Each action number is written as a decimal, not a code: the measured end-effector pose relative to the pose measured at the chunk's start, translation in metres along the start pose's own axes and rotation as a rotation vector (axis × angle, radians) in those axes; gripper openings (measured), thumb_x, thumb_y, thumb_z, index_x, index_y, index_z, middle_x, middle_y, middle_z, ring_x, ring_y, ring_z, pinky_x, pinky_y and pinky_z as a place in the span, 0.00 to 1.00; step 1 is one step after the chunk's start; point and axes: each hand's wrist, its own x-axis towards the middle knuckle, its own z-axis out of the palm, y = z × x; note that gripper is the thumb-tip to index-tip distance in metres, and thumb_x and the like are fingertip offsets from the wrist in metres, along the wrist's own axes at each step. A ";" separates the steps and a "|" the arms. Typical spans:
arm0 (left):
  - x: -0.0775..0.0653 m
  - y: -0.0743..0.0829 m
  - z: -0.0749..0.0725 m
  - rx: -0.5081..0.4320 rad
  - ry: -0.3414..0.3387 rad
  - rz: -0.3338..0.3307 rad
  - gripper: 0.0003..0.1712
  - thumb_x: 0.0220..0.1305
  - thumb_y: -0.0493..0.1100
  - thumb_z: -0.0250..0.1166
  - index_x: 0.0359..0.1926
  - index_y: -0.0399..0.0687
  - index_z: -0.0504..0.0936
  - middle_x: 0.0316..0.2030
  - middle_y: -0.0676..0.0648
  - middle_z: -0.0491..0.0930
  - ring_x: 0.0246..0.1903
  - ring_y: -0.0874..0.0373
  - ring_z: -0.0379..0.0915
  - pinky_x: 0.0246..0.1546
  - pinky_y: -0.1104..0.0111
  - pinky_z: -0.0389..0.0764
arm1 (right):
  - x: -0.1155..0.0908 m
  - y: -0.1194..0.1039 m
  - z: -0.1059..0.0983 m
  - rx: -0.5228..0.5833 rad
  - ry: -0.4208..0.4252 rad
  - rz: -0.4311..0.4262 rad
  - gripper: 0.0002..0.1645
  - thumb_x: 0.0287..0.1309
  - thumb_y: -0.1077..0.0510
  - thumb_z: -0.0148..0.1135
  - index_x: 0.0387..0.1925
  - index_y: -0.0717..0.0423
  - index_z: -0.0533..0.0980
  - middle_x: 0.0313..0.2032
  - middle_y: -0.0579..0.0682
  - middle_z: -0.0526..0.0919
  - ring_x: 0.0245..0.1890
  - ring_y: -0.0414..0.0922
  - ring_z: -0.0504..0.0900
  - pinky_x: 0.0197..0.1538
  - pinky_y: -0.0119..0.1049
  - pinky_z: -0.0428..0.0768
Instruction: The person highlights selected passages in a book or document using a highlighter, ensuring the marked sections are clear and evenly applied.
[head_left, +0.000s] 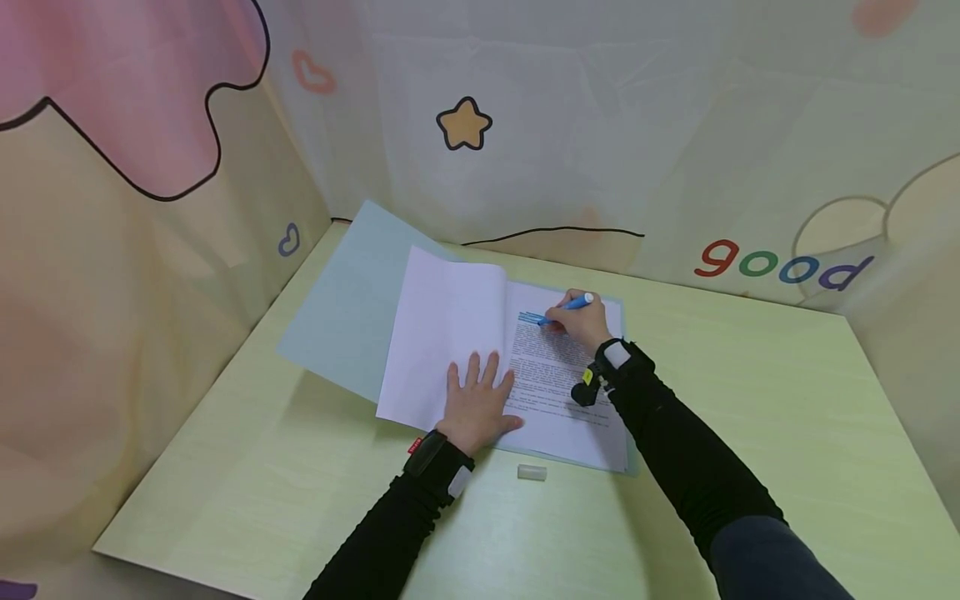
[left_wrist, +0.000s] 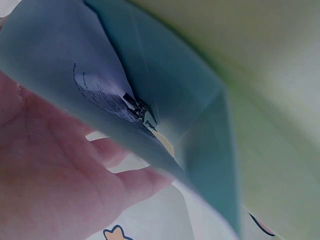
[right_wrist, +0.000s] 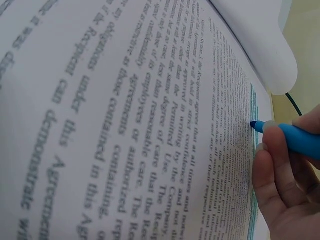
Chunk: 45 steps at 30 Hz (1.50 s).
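My right hand (head_left: pixel 581 321) pinches a blue marker (head_left: pixel 579 302) over the upper part of a printed page (head_left: pixel 558 383). In the right wrist view the marker's dark tip (right_wrist: pixel 253 124) is at the page's text, beside blue-green lines (right_wrist: pixel 254 102) drawn along the top rows. My left hand (head_left: pixel 480 408) rests with spread fingers on the lower part of the turned-over white page (head_left: pixel 450 325), near the fold. These sheets lie in an opened light blue folder (head_left: pixel 337 308). In the left wrist view the folder (left_wrist: pixel 200 135) appears beside the left hand (left_wrist: pixel 65 165).
A small pale cylinder (head_left: pixel 532 472) lies on the light wooden table (head_left: pixel 750 400), just in front of the folder's near edge. Printed curtains (head_left: pixel 562 125) stand behind the table and along its left side. Both wrists carry black straps; a small black device (head_left: pixel 586 390) hangs at the right one.
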 end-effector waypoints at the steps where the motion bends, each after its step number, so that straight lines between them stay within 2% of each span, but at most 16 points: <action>1: 0.000 0.000 0.000 -0.002 0.002 0.000 0.44 0.55 0.66 0.57 0.69 0.54 0.60 0.72 0.40 0.51 0.68 0.39 0.40 0.65 0.39 0.48 | 0.000 0.000 0.000 0.002 -0.001 -0.002 0.12 0.49 0.58 0.65 0.22 0.59 0.71 0.31 0.63 0.87 0.27 0.48 0.85 0.37 0.38 0.85; 8: -0.001 0.000 -0.001 -0.009 0.002 -0.001 0.43 0.55 0.66 0.57 0.69 0.54 0.60 0.72 0.40 0.51 0.68 0.39 0.40 0.65 0.39 0.48 | 0.000 -0.002 -0.002 0.011 0.016 0.024 0.12 0.48 0.58 0.66 0.21 0.59 0.72 0.28 0.57 0.87 0.26 0.47 0.85 0.37 0.36 0.84; 14: -0.001 0.001 -0.001 -0.015 0.006 0.000 0.43 0.56 0.66 0.57 0.69 0.54 0.60 0.72 0.40 0.51 0.69 0.39 0.40 0.65 0.39 0.48 | -0.001 -0.001 -0.005 0.005 0.019 0.037 0.12 0.49 0.58 0.66 0.21 0.59 0.71 0.27 0.58 0.88 0.25 0.46 0.85 0.45 0.46 0.83; 17: -0.001 0.001 -0.001 -0.014 0.002 -0.001 0.43 0.56 0.66 0.57 0.69 0.54 0.60 0.72 0.40 0.50 0.69 0.39 0.40 0.65 0.39 0.47 | -0.002 0.000 -0.007 0.014 0.023 0.045 0.12 0.49 0.58 0.66 0.21 0.60 0.72 0.28 0.59 0.87 0.25 0.46 0.85 0.46 0.46 0.82; 27: 0.000 0.001 -0.001 -0.003 -0.011 -0.002 0.43 0.56 0.66 0.56 0.69 0.54 0.59 0.72 0.41 0.50 0.69 0.40 0.39 0.65 0.39 0.47 | -0.002 0.000 -0.009 0.009 0.016 0.034 0.12 0.49 0.59 0.66 0.21 0.58 0.71 0.27 0.57 0.87 0.26 0.47 0.85 0.38 0.38 0.82; 33: 0.000 0.000 0.000 -0.003 -0.010 0.000 0.43 0.56 0.66 0.56 0.69 0.54 0.59 0.72 0.41 0.50 0.69 0.40 0.39 0.65 0.39 0.47 | 0.001 0.004 -0.010 0.041 0.012 0.010 0.12 0.47 0.60 0.67 0.20 0.60 0.71 0.24 0.56 0.87 0.24 0.47 0.85 0.29 0.29 0.82; 39: 0.001 0.000 0.002 -0.018 0.008 0.004 0.43 0.56 0.66 0.56 0.69 0.54 0.60 0.72 0.40 0.50 0.69 0.40 0.39 0.65 0.39 0.46 | 0.003 0.006 -0.012 0.076 0.013 0.000 0.11 0.46 0.61 0.67 0.19 0.61 0.72 0.22 0.55 0.87 0.23 0.48 0.85 0.25 0.30 0.83; 45: 0.001 0.000 0.001 -0.021 0.006 0.003 0.43 0.56 0.66 0.56 0.69 0.54 0.60 0.72 0.40 0.50 0.69 0.40 0.39 0.65 0.39 0.47 | 0.004 0.008 -0.013 0.062 0.011 0.005 0.12 0.47 0.61 0.67 0.20 0.61 0.71 0.22 0.54 0.87 0.23 0.47 0.85 0.25 0.29 0.82</action>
